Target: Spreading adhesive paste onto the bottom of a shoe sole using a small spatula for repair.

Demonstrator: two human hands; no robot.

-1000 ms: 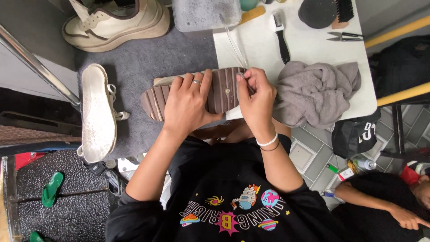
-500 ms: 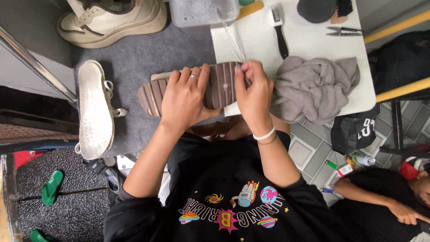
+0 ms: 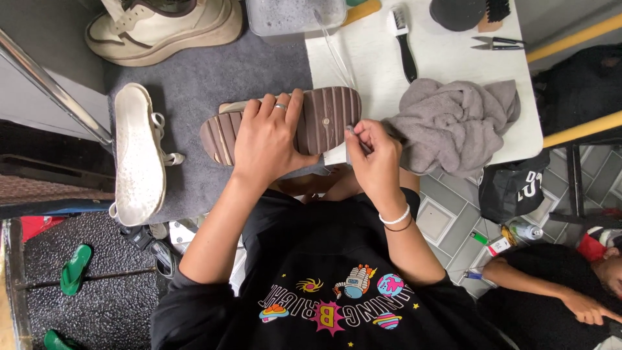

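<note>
The right hand [image 3: 374, 155] has slid off the brown sole [image 3: 324, 120] to its edge.

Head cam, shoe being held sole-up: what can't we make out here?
- Brown-soled shoe: its upper faces away from the camera, and the left hand covers the middle of the sole.
- Whatever the right hand pinches at the sole's edge: too small, hidden by the fingers.
- Cream high-top shoe: cut off by the top edge.
- Clear container: cut off at the top.
</note>
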